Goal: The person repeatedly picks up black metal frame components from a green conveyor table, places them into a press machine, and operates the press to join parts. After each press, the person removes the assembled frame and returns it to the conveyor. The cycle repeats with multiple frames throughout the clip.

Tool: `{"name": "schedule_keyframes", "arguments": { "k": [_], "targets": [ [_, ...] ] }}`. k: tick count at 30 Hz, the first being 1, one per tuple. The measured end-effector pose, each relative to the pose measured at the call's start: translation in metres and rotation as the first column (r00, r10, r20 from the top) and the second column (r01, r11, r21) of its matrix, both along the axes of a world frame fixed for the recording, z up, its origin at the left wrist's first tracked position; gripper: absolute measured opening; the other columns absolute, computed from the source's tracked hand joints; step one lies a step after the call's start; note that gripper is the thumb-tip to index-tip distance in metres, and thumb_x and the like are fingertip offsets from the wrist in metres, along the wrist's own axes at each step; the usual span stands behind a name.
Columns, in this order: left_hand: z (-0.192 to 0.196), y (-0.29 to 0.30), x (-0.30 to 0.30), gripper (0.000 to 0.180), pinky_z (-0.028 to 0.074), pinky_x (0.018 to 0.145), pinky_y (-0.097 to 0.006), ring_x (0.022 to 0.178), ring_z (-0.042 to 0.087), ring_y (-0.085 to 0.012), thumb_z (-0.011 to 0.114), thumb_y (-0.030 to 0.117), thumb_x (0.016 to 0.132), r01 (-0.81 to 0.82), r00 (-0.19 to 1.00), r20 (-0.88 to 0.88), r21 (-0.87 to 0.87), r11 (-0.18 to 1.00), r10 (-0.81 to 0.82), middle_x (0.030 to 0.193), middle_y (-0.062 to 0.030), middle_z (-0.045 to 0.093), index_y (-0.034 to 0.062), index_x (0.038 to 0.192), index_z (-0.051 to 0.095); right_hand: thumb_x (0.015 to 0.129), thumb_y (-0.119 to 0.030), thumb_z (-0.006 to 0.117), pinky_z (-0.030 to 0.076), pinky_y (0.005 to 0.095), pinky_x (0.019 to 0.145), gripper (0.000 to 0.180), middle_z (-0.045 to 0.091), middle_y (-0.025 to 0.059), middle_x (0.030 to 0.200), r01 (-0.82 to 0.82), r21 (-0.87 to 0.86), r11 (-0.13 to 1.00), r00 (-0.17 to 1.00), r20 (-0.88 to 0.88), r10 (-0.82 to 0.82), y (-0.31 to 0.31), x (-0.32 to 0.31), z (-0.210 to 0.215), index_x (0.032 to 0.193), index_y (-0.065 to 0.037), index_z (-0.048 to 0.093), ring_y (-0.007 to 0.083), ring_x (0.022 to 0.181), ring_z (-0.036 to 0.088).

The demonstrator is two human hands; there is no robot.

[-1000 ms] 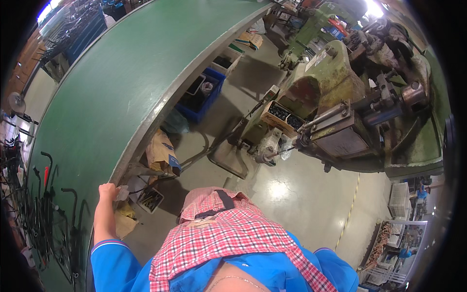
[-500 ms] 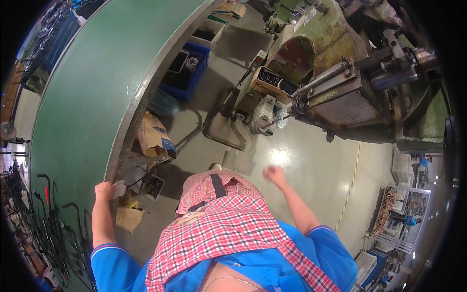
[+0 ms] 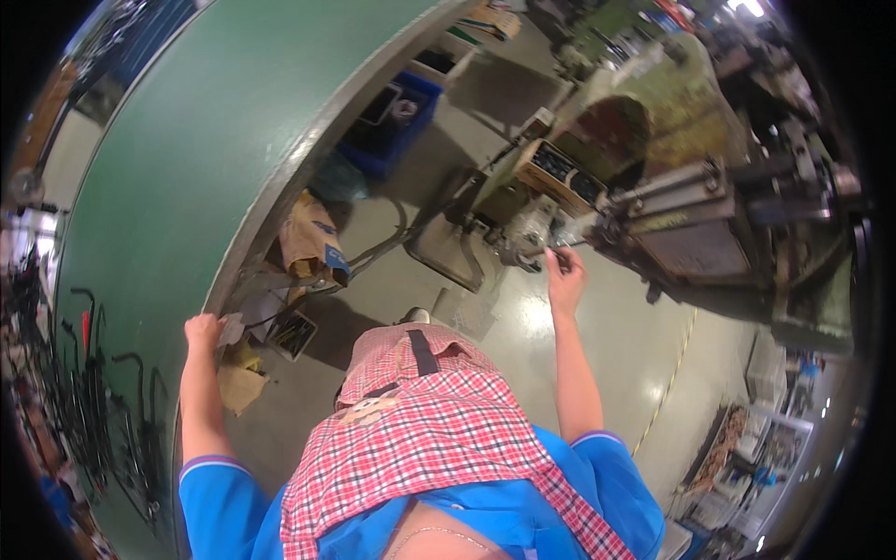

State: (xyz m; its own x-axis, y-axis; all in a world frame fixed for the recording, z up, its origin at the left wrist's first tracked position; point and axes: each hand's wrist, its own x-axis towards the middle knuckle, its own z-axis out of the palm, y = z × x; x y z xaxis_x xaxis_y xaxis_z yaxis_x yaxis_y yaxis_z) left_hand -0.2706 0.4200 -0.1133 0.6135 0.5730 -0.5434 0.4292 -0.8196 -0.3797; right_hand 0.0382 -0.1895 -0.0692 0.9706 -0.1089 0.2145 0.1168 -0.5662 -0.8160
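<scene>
My left hand [image 3: 203, 329] is closed at the metal-rimmed edge of the green worktable [image 3: 177, 196]. A pale crumpled piece [image 3: 231, 329] sticks out beside its fingers; its material is unclear. My right arm is stretched forward, and the right hand [image 3: 567, 285] has its fingers curled together at the thin rod that juts from the green machine [image 3: 691, 233]. Something small and dark shows between those fingers, too blurred to name. Just beyond the hand stands an open cardboard box [image 3: 558, 175] filled with small dark parts.
Several bent black rods [image 3: 89, 411] lie on the worktable's near left part. Below its edge are a brown paper sack [image 3: 313, 238], a blue crate [image 3: 373, 166] and a small bin [image 3: 293, 336]. A metal-framed stool [image 3: 448, 247] stands between table and machine. A striped line [image 3: 667, 383] crosses the floor.
My right hand has moved forward from above the floor to the machine's rod. The left hand stays closed at the table edge. The whole view has shifted slightly.
</scene>
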Motion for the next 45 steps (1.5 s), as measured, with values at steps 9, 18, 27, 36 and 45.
{"name": "schedule_keyframes", "arguments": {
  "k": [9, 18, 27, 36, 45],
  "targets": [
    [0.003, -0.005, 0.004, 0.047, 0.05, 0.079, -0.036, 0.094, 0.064, -0.0246, 0.053, 0.052, 0.084, -0.094, 0.995, -0.043, 0.016, 0.995, 0.094, 0.097, -0.0098, 0.068, 0.0095, 0.093, 0.07, 0.084, -0.016, 0.067, 0.048, 0.023, 0.063, 0.019, 0.066, 0.0053, 0.084, -0.011, -0.005, 1.0, 0.998, 0.061, 0.011, 0.007, -0.005, -0.008, 0.095, 0.001, 0.066, 0.0097, 0.069, 0.06],
    [-0.008, -0.001, -0.004, 0.046, 0.051, 0.074, -0.038, 0.087, 0.066, -0.028, 0.052, 0.051, 0.085, -0.043, 0.999, 0.027, 0.031, 0.999, 0.042, 0.089, -0.0117, 0.068, 0.0081, 0.085, 0.071, 0.089, -0.014, 0.06, 0.039, 0.0204, 0.054, 0.033, 0.057, 0.0015, 0.072, -0.032, -0.006, 0.999, 0.999, 0.027, 0.033, 0.02, -0.026, -0.015, 0.117, 0.005, 0.054, 0.0058, 0.058, 0.046],
    [-0.004, -0.008, 0.002, 0.043, 0.052, 0.073, -0.035, 0.091, 0.066, -0.0212, 0.052, 0.053, 0.084, -0.097, 0.994, -0.039, 0.059, 0.994, 0.099, 0.092, -0.0041, 0.069, 0.0143, 0.089, 0.071, 0.091, -0.013, 0.054, 0.045, 0.0228, 0.059, 0.045, 0.063, 0.005, 0.075, -0.265, 0.133, 0.955, 0.863, -0.409, 0.296, 0.057, -0.1, -0.066, 0.131, 0.004, 0.042, 0.0083, 0.061, 0.053],
    [-0.023, 0.005, -0.007, 0.048, 0.055, 0.064, -0.042, 0.087, 0.067, -0.0206, 0.047, 0.056, 0.085, -0.102, 0.993, -0.055, 0.018, 0.995, 0.103, 0.091, -0.0023, 0.07, 0.015, 0.09, 0.071, 0.088, -0.012, 0.057, 0.049, 0.0242, 0.067, 0.031, 0.067, 0.0074, 0.083, -0.791, 0.113, 0.601, 0.472, -0.512, 0.718, 0.169, -0.094, -0.069, 0.117, -0.001, 0.056, 0.0104, 0.071, 0.061],
    [-0.038, -0.053, -0.02, 0.035, 0.043, 0.081, -0.048, 0.094, 0.057, -0.0367, 0.046, 0.02, 0.085, -0.294, 0.954, 0.176, 0.415, 0.861, 0.241, 0.108, -0.0277, 0.055, -0.0053, 0.107, 0.056, 0.088, -0.019, 0.06, 0.048, 0.0258, 0.07, 0.031, 0.066, 0.0062, 0.086, -0.864, 0.183, 0.468, 0.352, -0.444, 0.824, 0.334, -0.065, -0.079, 0.112, 0.001, 0.058, 0.0118, 0.074, 0.059]
  ]
}}
